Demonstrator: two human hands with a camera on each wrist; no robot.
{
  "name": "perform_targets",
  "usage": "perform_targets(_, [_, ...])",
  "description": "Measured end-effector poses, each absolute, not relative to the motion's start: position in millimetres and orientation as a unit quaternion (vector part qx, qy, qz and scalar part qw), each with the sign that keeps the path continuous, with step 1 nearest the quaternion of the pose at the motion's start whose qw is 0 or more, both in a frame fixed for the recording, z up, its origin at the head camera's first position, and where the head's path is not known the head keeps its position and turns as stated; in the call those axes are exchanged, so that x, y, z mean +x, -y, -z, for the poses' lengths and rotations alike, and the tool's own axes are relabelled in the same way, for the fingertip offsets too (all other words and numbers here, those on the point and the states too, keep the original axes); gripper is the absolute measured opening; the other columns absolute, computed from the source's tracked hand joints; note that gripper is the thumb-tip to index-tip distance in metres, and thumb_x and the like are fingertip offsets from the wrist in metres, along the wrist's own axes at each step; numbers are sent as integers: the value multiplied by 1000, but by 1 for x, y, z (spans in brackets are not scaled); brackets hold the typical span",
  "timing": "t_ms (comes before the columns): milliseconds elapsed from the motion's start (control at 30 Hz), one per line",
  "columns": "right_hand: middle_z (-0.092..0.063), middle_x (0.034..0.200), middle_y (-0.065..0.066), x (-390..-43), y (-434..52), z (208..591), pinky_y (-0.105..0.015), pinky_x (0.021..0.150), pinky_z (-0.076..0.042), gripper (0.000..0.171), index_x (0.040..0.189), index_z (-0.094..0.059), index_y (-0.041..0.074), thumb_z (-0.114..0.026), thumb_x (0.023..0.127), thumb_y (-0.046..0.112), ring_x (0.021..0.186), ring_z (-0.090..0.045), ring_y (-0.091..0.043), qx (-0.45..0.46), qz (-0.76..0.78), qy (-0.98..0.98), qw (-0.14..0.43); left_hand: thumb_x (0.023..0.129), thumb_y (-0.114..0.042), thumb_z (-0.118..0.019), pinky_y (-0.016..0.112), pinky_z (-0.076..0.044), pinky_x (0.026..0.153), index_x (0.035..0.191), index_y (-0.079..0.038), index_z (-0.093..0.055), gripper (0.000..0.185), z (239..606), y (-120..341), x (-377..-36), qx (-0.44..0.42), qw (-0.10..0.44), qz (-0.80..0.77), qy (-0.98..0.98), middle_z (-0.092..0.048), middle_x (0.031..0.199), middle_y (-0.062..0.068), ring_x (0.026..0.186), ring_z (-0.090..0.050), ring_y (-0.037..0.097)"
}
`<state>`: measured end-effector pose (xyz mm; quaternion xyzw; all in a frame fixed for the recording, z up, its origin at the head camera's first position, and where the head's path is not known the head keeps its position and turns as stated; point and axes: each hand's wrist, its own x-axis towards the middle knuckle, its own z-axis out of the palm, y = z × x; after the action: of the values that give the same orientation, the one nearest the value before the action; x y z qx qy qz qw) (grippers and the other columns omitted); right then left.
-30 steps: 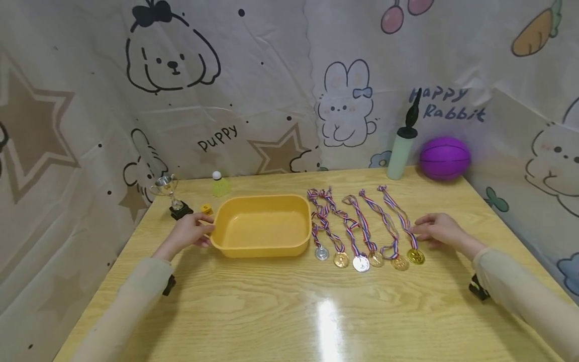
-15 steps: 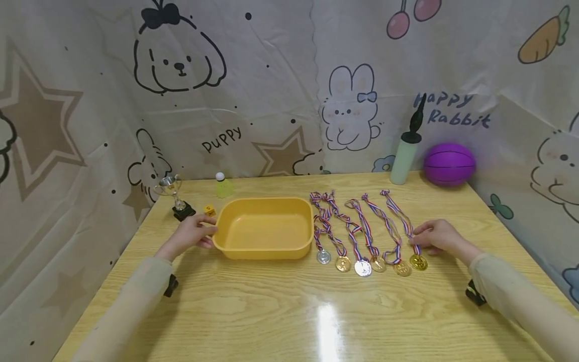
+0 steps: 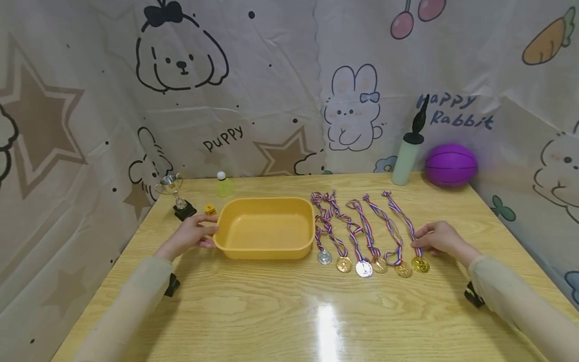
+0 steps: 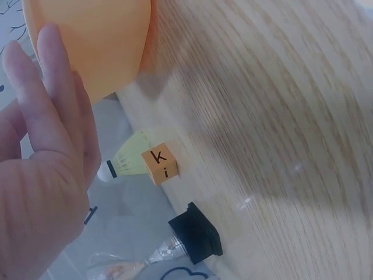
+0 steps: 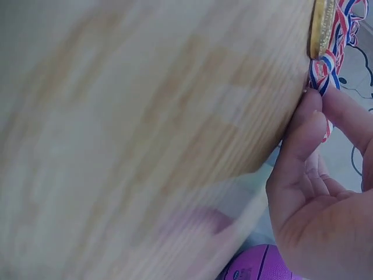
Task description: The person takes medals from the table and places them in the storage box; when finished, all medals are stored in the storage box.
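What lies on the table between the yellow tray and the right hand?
Six medals on striped ribbons lie side by side between the tray and the right hand, whose fingertips touch the outermost ribbon. The head view shows this.

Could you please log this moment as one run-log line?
left hand: open, touching yellow tub | right hand: pinching ribbon of rightmost gold medal | table: six medals in a row

The right hand (image 5: 326,192) pinches a red-white-blue ribbon (image 5: 326,70) at its fingertips (image 5: 309,108), a gold medal (image 5: 320,26) just beyond them on the bench (image 5: 145,134), a purple ball (image 5: 262,265) behind the palm.
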<state>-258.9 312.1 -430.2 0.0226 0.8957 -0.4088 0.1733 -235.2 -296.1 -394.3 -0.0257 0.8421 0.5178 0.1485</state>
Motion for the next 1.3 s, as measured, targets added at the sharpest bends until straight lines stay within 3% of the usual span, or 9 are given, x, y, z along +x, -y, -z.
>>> perform_targets(267, [-61, 71, 7, -257, -312, 427, -21, 53, -52, 38, 105, -59, -10, -74, 83, 16, 60, -54, -5, -2, 426, -889, 171, 98, -14, -55, 25, -61, 64, 138, 8, -41, 48, 396, 295, -235, -28, 140, -516, -845, -61, 102, 17, 66, -70, 13])
perform_targets(567, [-62, 85, 4, -260, -316, 427, -23, 69, -60, 42, 118, -46, -20, -63, 92, 8, 73, -62, -3, -38, 502, -850, 154, 98, -13, -54, 24, -61, 61, 138, 8, -41, 47, 396, 293, -232, -31, 130, -515, -847, -62, 97, 13, 63, -69, 11])
perform_targets(900, [-67, 87, 4, -257, -320, 429, -25, 73, -61, 37, 119, -45, -17, -57, 97, 11, 82, -69, -7, -56, 570, -812, 114, 99, -13, -53, 24, -61, 61, 138, 9, -39, 47, 396, 292, -232, -24, 131, -520, -844, -62, 97, 14, 64, -69, 11])
perform_targets(1033, [-68, 87, 5, -256, -321, 428, -29, 72, -62, 29, 114, -51, -8, -58, 97, 13, 82, -69, -9, -55, 597, -793, 107, 99, -13, -52, 24, -61, 61, 138, 8, -40, 46, 398, 293, -232, -25, 129, -518, -845, -63, 96, 13, 63, -69, 11])
perform_targets(1200, [-69, 85, 6, -255, -323, 427, -27, 68, -61, 6, 102, -59, 15, -58, 97, 13, 80, -69, -9, -55, 637, -761, 110, 99, -14, -53, 25, -61, 61, 138, 8, -40, 47, 399, 293, -233, -24, 131, -521, -843, -64, 94, 12, 63, -69, 12])
perform_targets(1300, [-68, 84, 6, -254, -323, 426, -26, 67, -61, 12, 97, -62, 21, -57, 97, 10, 79, -69, -9, -58, 673, -728, 116, 99, -14, -53, 25, -61, 62, 138, 7, -41, 46, 399, 292, -233, -30, 133, -523, -841, -64, 90, 10, 63, -69, 12])
